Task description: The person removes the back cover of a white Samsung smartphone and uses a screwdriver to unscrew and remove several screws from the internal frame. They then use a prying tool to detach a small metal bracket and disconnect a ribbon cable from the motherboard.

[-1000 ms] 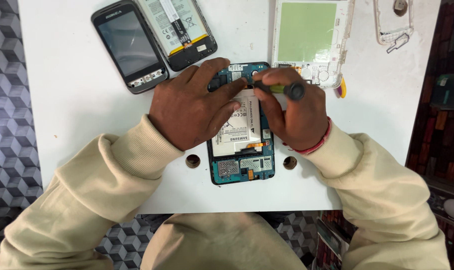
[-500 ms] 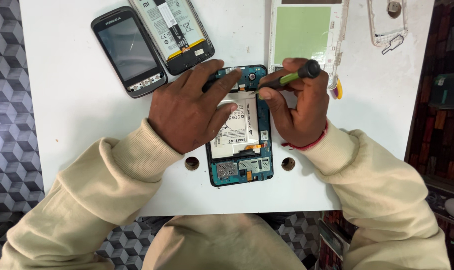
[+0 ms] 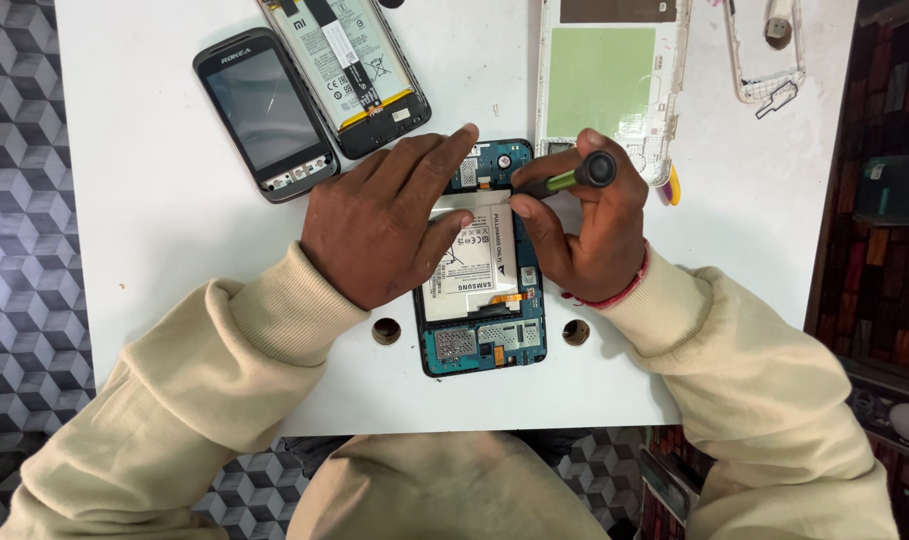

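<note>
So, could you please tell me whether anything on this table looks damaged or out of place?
Nothing looks damaged or spilled. The opened phone lies straight under the left hand, and the right hand holds a screwdriver to its top.

— From my feed I count one screen: the small dark phone (image 3: 266, 113) lying face up at the upper left of the white table (image 3: 145, 230), its glass blank and grey.

— Any labels?

— Two. A pale printed label covers the battery of the opened phone (image 3: 347, 68) just beside it. Another white label sits on the battery of the blue opened phone (image 3: 482, 265) at centre, partly under my left hand (image 3: 385, 225).
</note>
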